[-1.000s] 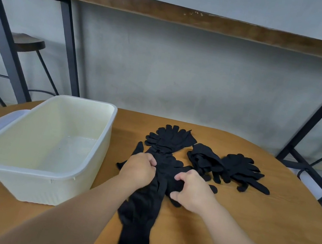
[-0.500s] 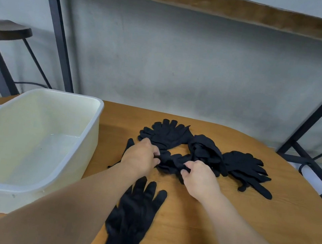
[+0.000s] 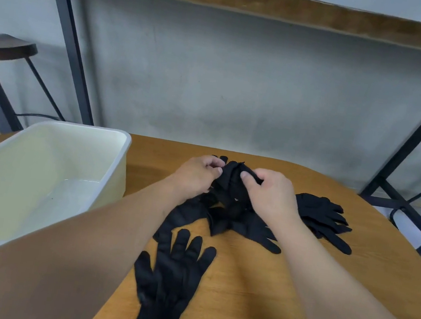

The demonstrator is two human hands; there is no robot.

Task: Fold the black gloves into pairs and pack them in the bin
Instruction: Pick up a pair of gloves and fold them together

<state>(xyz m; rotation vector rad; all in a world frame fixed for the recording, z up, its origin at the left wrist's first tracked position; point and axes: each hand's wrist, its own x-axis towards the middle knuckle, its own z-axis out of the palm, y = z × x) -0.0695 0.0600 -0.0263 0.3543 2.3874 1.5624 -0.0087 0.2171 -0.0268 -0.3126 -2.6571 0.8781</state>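
Both hands [image 3: 232, 187] raised bunched black glove [image 3: 230, 187] off pile.

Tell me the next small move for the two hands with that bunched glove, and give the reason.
Probably draw the bunched glove out straight and lay it on the flat glove near the table edge. Both the left hand and the right hand pinch it above the pile, still crumpled, and the flat one lies alone without a partner. The bin holds no gloves yet.
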